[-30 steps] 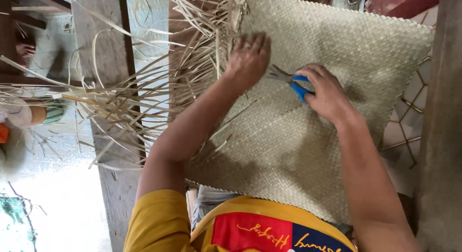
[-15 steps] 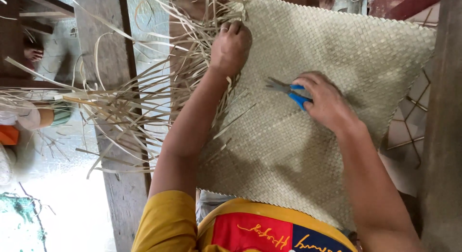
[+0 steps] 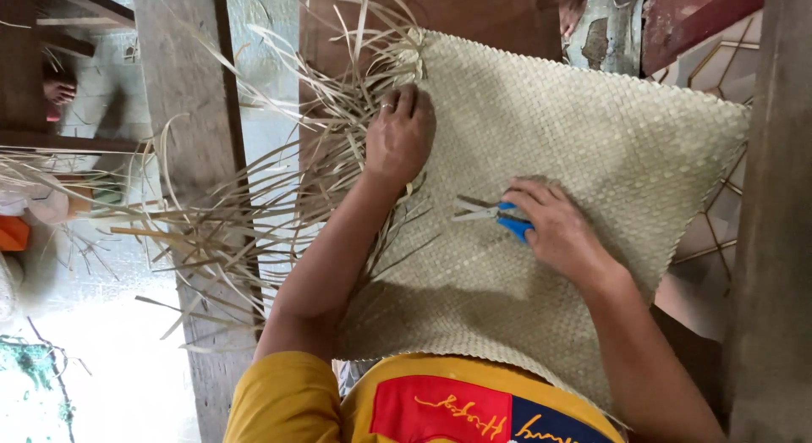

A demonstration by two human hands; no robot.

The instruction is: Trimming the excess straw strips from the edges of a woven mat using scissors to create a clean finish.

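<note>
My left hand (image 3: pixel 399 138) now sits further along the frayed edge of the woven mat (image 3: pixel 592 138), fingers curled among the loose strips (image 3: pixel 254 214). My right hand (image 3: pixel 554 227) has slid down the mat, and the blue-handled scissors (image 3: pixel 491 213) now point toward the left hand.

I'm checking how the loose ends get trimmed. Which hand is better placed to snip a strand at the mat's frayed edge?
The right hand, probably: it holds the blue-handled scissors, blades pointing toward the loose strands. The left hand rests on the woven mat at that frayed edge, holding no tool.
</note>
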